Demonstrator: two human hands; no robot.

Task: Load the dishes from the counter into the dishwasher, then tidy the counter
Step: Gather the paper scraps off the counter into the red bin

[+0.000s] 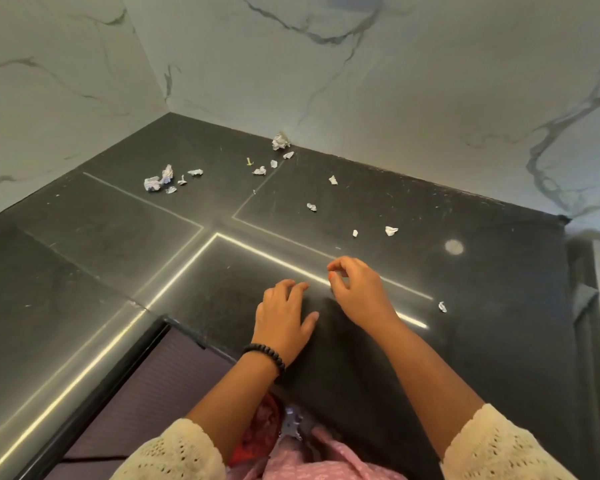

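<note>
A black counter (482, 271) fills the middle of the frame, with white marble walls (395, 81) behind it. Both hands are low in the middle. The left hand (284, 317) lies flat on the counter, fingers a little apart, holding nothing; a black bead band (264, 355) is on its wrist. The right hand (357, 289) is just beside it, up off the counter, fingers curled with the thumb near the first finger — I cannot tell if it pinches anything.

Small paper scraps (158, 181) lie all over the counter: a bunch at upper left, a bigger ball (280, 141) by the back wall, some in the middle, and one scrap (442, 306) at the right, near the right hand. No dishes show on the counter.
</note>
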